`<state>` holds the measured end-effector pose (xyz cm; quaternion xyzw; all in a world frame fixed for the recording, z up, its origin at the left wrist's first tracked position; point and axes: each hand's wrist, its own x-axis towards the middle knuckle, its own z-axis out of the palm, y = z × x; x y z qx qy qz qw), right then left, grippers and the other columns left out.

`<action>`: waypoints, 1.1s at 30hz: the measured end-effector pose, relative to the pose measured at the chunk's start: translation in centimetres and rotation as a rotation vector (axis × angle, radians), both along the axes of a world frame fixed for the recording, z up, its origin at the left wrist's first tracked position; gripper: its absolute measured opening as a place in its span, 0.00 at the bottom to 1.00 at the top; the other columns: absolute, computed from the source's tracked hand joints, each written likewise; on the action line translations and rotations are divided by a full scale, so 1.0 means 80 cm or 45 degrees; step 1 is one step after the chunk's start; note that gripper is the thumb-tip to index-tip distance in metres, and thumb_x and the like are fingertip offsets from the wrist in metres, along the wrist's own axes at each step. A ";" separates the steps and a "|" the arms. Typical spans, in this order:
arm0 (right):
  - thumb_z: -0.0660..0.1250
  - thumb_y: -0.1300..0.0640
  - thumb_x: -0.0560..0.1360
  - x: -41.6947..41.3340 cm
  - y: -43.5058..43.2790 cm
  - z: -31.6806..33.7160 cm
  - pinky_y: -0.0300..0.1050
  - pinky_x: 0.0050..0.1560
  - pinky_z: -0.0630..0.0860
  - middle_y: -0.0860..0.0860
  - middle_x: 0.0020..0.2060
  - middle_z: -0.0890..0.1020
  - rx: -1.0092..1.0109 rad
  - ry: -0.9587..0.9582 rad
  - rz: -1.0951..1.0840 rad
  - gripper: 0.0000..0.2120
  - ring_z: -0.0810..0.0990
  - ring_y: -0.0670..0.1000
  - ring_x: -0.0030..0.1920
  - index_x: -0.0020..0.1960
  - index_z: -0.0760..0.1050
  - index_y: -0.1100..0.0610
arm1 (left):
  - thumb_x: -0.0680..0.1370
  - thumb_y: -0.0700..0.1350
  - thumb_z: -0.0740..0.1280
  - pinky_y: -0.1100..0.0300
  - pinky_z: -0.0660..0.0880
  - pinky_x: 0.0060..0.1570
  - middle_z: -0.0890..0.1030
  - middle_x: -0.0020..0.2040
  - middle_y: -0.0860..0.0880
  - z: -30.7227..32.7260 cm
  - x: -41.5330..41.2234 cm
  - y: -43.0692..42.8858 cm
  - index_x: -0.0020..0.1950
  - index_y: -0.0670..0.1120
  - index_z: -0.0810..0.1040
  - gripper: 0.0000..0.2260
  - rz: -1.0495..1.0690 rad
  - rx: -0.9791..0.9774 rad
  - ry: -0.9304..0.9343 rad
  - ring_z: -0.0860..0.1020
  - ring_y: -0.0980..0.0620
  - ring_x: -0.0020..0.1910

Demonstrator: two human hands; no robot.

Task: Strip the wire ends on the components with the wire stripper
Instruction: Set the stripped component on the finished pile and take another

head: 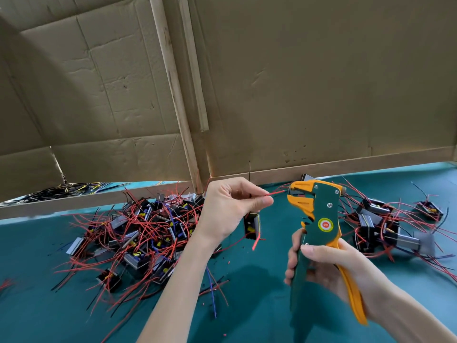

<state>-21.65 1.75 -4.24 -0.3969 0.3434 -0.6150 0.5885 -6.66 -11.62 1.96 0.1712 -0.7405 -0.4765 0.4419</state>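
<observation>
Head view: your left hand (pixel 230 206) is raised over the teal-green mat (pixel 247 305), thumb and forefinger pinching a thin red insulated wire (pixel 275 193) close to its end, with the other fingers curled loosely into the palm. The wire's short free end points right, toward the mouth of the green-and-orange pistol-shaped wire stripper (pixel 321 219). Its tip sits right at the stripper's jaws, though you cannot quite tell from here whether it is inside them or just short of them. Under your left hand hangs the wire's small black boxy component (pixel 252 225), which has a yellow part on its face and a second red lead trailing below it. Your right hand (pixel 329 266) holds the stripper upright by its handles, thumb laid across the green handle and fingers wrapped round from behind. The orange lever splays out toward your wrist, so the handles stand apart and the orange jaws at the top are parted. The tool's green body carries three silver screws and a round red-and-yellow label. To your left lies a tangled heap of black components with red, black and blue wires (pixel 148 231); a smaller cluster of the same parts (pixel 378 224) lies to the right, behind the stripper. Creased brown cardboard panels (pixel 296 82) stand along the far edge of the mat.
</observation>
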 end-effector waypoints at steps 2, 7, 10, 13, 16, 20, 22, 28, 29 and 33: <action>0.81 0.55 0.61 -0.001 0.002 0.002 0.58 0.43 0.79 0.65 0.38 0.78 -0.014 0.022 0.027 0.18 0.80 0.63 0.38 0.45 0.79 0.62 | 0.67 0.35 0.76 0.66 0.74 0.31 0.80 0.30 0.49 0.004 0.002 0.002 0.34 0.49 0.84 0.09 -0.038 -0.016 -0.036 0.76 0.55 0.27; 0.78 0.58 0.62 0.000 0.005 0.004 0.58 0.43 0.79 0.65 0.37 0.78 -0.025 0.069 0.070 0.15 0.80 0.64 0.38 0.44 0.79 0.62 | 0.71 0.36 0.74 0.66 0.72 0.30 0.79 0.31 0.50 0.010 0.006 0.007 0.37 0.51 0.85 0.09 -0.150 -0.021 -0.144 0.73 0.58 0.28; 0.81 0.56 0.62 -0.001 0.006 0.003 0.57 0.44 0.79 0.64 0.37 0.79 -0.026 0.081 0.119 0.17 0.80 0.63 0.38 0.45 0.80 0.62 | 0.72 0.37 0.74 0.65 0.71 0.31 0.78 0.31 0.52 0.010 0.007 0.008 0.38 0.51 0.85 0.09 -0.159 -0.002 -0.209 0.71 0.56 0.29; 0.81 0.56 0.63 -0.002 0.004 0.001 0.59 0.45 0.78 0.65 0.38 0.79 -0.023 0.099 0.137 0.17 0.80 0.64 0.39 0.46 0.79 0.62 | 0.72 0.38 0.74 0.65 0.69 0.31 0.77 0.31 0.50 0.012 0.009 0.009 0.39 0.51 0.85 0.08 -0.161 0.017 -0.267 0.69 0.55 0.29; 0.80 0.57 0.65 -0.004 0.004 -0.003 0.59 0.45 0.78 0.64 0.38 0.79 -0.027 0.115 0.152 0.15 0.80 0.63 0.39 0.46 0.79 0.62 | 0.73 0.38 0.73 0.62 0.66 0.32 0.75 0.31 0.49 0.016 0.011 0.010 0.41 0.48 0.84 0.05 -0.163 -0.008 -0.322 0.67 0.54 0.31; 0.78 0.57 0.68 -0.005 0.003 -0.006 0.59 0.45 0.78 0.64 0.38 0.79 -0.037 0.154 0.168 0.13 0.81 0.63 0.40 0.46 0.78 0.62 | 0.74 0.39 0.72 0.66 0.68 0.33 0.76 0.30 0.53 0.019 0.017 0.012 0.43 0.46 0.84 0.02 -0.172 -0.032 -0.373 0.68 0.57 0.30; 0.78 0.57 0.69 -0.006 0.003 -0.007 0.58 0.45 0.78 0.64 0.38 0.79 -0.041 0.175 0.164 0.13 0.80 0.63 0.40 0.46 0.78 0.62 | 0.74 0.39 0.72 0.68 0.68 0.34 0.77 0.30 0.57 0.020 0.019 0.012 0.43 0.45 0.84 0.02 -0.183 -0.040 -0.392 0.69 0.60 0.30; 0.77 0.57 0.70 -0.007 0.004 -0.008 0.58 0.44 0.78 0.64 0.37 0.79 -0.036 0.200 0.146 0.12 0.80 0.64 0.39 0.45 0.77 0.62 | 0.75 0.40 0.71 0.67 0.69 0.36 0.80 0.38 0.47 0.021 0.020 0.011 0.43 0.48 0.84 0.04 -0.200 -0.044 -0.395 0.70 0.55 0.36; 0.77 0.57 0.70 -0.007 0.004 -0.007 0.57 0.44 0.78 0.64 0.37 0.79 -0.036 0.201 0.146 0.12 0.80 0.64 0.39 0.45 0.77 0.62 | 0.75 0.40 0.72 0.66 0.69 0.37 0.80 0.38 0.46 0.022 0.021 0.011 0.43 0.49 0.84 0.04 -0.195 -0.045 -0.394 0.71 0.54 0.36; 0.78 0.56 0.68 -0.004 0.007 -0.004 0.56 0.43 0.78 0.64 0.37 0.79 -0.031 0.205 0.134 0.14 0.80 0.64 0.38 0.45 0.78 0.62 | 0.74 0.40 0.72 0.68 0.70 0.37 0.81 0.37 0.50 0.023 0.022 0.012 0.42 0.48 0.84 0.04 -0.188 -0.050 -0.396 0.72 0.56 0.35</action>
